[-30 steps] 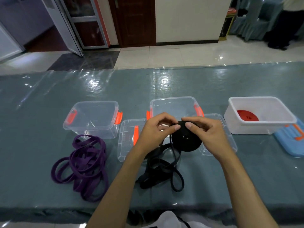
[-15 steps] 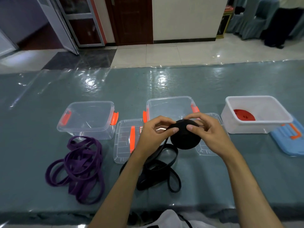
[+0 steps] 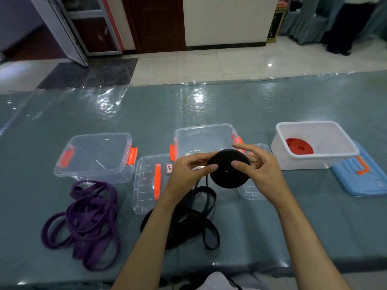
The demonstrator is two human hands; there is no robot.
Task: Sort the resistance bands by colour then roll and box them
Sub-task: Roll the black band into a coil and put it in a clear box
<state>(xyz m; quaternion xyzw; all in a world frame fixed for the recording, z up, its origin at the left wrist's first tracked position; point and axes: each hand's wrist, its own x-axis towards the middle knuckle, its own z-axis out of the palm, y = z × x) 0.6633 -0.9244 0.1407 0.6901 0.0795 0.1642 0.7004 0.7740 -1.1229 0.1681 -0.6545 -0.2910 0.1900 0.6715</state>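
Two bare forearms, no sleeves, left grip point(image 3: 186, 174), right grip point(image 3: 261, 172), no rings

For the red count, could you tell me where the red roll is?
In the head view, the red roll lies inside the white tub at far right.

The rolled band point(image 3: 229, 169) and the loose bands point(image 3: 188, 220) trailing from it are black. The heap of bands point(image 3: 88, 218) at the left is purple. Two boxes point(image 3: 94, 158) point(image 3: 204, 139) are clear plastic with orange latches, and a clear lid point(image 3: 150, 183) bears an orange handle. The white tub point(image 3: 314, 143) holds a red roll point(image 3: 299, 146); its lid point(image 3: 364, 176) is blue. The tabletop point(image 3: 188, 105) is grey-green under glossy clear film.
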